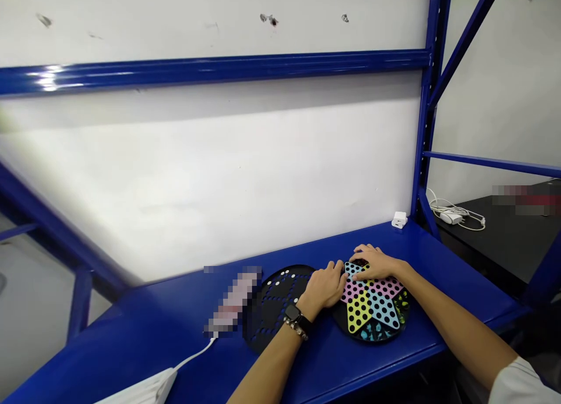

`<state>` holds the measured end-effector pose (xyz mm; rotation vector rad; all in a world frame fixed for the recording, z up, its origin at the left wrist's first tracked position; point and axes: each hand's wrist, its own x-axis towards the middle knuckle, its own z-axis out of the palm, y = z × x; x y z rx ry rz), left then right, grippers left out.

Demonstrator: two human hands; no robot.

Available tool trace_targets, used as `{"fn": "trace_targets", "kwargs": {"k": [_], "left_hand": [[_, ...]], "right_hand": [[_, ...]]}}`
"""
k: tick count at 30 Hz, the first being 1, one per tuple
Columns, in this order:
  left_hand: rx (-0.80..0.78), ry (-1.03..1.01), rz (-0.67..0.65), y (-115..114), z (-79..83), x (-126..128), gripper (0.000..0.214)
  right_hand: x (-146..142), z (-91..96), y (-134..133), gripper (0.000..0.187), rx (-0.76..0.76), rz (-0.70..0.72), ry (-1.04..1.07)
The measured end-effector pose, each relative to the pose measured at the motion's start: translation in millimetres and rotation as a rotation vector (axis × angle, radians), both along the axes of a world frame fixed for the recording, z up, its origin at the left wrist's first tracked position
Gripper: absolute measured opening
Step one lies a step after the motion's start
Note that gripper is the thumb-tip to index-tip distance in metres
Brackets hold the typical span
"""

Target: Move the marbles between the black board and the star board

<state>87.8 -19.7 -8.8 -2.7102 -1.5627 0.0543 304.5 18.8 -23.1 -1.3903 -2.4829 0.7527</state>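
Note:
A Chinese checkers board [366,308] with a coloured star of holes lies in a round black tray [377,339]. Small blue marbles or pieces [371,332] show in the near compartment, with yellow-green ones [401,306] at the right. My left hand [325,284] is closed at the board's left edge, its fingers bent against the rim. Over the far part of the board reaches my right hand [374,262], fingers spread and thumb apart near the blue point. It covers part of the star and a far compartment.
A second round black board [274,310] with a few white pieces [277,283] lies to the left. Beyond it are a blurred-out object [234,301] and a white power strip [140,387] with a cable. A white charger [399,220] stands near the blue rack post [421,129].

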Motion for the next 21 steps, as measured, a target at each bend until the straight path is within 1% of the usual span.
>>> {"fn": "trace_targets", "kwargs": {"k": [6, 12, 17, 21], "left_hand": [[0.016, 0.029, -0.070, 4, -2.7, 0, 0.041], [0.020, -0.001, -0.096, 12, -5.1, 0, 0.046], [0.016, 0.005, -0.087, 14, -5.8, -1, 0.047], [0.011, 0.018, -0.034, 13, -4.1, 0, 0.049]], "right_hand": [[1, -4.5, 3, 0.067, 0.029, 0.008, 0.014], [1, -2.6, 2, 0.065, 0.023, 0.013, 0.028], [1, -1.4, 1, 0.065, 0.025, 0.007, 0.035], [1, -1.3, 1, 0.065, 0.032, 0.001, 0.035]]}}
